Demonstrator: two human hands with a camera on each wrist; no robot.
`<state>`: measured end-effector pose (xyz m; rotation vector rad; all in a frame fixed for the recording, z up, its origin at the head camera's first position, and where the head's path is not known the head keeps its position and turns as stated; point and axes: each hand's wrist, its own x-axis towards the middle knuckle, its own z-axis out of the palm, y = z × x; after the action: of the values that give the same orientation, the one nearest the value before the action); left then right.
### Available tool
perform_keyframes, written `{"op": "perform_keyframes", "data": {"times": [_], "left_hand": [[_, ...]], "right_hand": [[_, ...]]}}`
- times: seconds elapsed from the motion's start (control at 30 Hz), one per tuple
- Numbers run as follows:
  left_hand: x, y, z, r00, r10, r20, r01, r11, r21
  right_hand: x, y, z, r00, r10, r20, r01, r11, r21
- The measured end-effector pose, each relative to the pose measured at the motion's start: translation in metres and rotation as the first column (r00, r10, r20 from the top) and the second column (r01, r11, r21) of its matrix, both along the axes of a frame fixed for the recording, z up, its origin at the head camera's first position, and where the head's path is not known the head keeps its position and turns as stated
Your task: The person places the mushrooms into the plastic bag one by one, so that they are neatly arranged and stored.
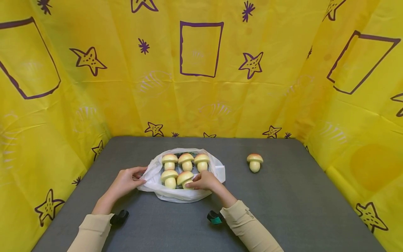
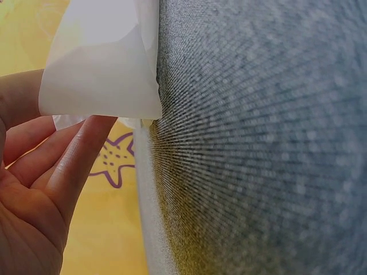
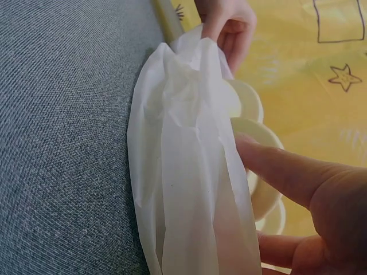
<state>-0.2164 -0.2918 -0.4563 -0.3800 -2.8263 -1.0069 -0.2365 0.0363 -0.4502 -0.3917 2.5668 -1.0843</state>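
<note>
A white translucent plastic bag (image 1: 176, 196) lies spread open on the table, with several toy mushrooms with pale stems and yellow-orange caps inside its mouth. My left hand (image 1: 127, 180) pinches the bag's left edge between thumb and fingers; the left wrist view shows the white film (image 2: 103, 86) between them. At the bag's front right, my right hand (image 1: 206, 181) grips a mushroom (image 1: 183, 176) by its side, thumb in front. The right wrist view shows the thumb against that mushroom (image 3: 261, 134), while the bag hides part of the other fingers. A back-row mushroom (image 1: 170, 161) stands beyond.
Apart from the bag, another mushroom (image 1: 254, 162) lies on the grey table (image 1: 283, 210) to the right. A small white tab (image 1: 220, 174) sticks out at the bag's right side. Yellow patterned cloth (image 1: 201, 105) walls the table's back and sides.
</note>
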Motion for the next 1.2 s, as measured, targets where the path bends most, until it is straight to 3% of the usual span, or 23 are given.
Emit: {"op": "perform_keyframes", "data": {"times": [0.53,0.83,1.2], "left_hand": [[0.0002,-0.0006,-0.0014,1.000,-0.008,-0.016,0.008,1.000,0.000],[-0.0008,-0.0007,-0.0016,1.000,0.004,-0.005,-0.004,1.000,-0.006],[-0.0012,-0.0012,-0.0011,1.000,-0.005,-0.005,0.005,1.000,-0.004]], "right_hand": [[0.0060,0.0018,0.0034,0.996,-0.078,0.036,0.079,0.996,-0.033],[0.0078,-0.0006,0.0043,0.996,-0.088,-0.005,0.088,0.996,0.017],[0.0067,-0.0013,0.0018,0.996,-0.087,0.012,0.088,0.996,-0.032]]}}
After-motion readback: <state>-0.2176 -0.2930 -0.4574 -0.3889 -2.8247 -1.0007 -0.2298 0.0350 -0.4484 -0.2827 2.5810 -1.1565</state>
